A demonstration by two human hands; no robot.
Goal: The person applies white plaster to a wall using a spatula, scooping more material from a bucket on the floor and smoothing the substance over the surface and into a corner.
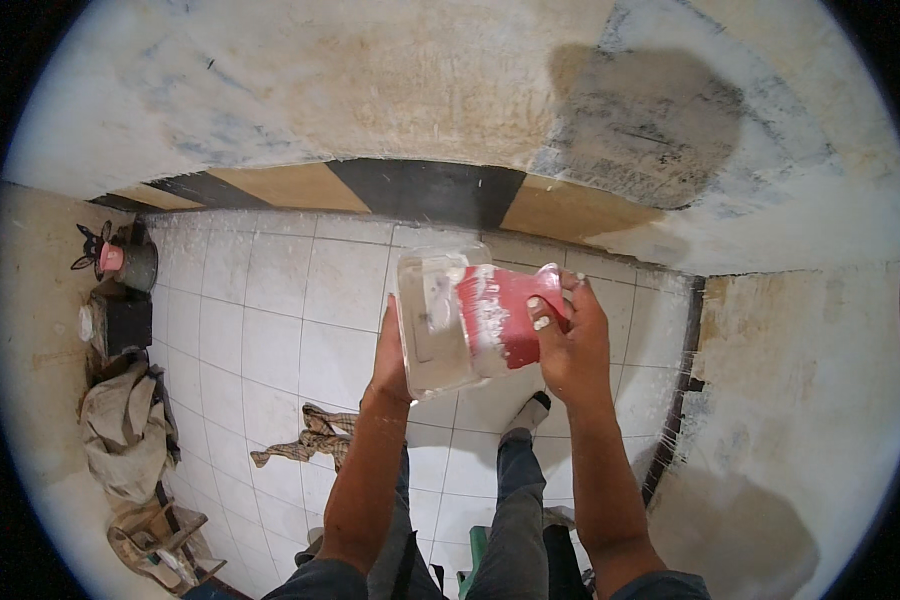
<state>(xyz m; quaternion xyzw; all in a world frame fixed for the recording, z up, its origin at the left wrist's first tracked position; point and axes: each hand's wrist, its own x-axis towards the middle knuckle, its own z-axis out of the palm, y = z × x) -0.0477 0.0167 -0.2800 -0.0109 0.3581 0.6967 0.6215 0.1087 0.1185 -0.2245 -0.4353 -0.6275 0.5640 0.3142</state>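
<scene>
The red spreader [513,318] is clasped by the closed right hand [573,343], its smeared edge turned left over the clear container [418,362] held by the left hand [390,358].

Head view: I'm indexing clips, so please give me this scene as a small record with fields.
Left hand: holding a clear plastic tub at its left side
Right hand: holding a wide red scraper
Scraper state: smeared with white paste; overlaps the tub in this view, contact unclear
Floor: white tiles, with a crumpled patterned cloth
Wall ahead: patchy, above a dark-and-tan band
Far left: draped beige cloth
</scene>
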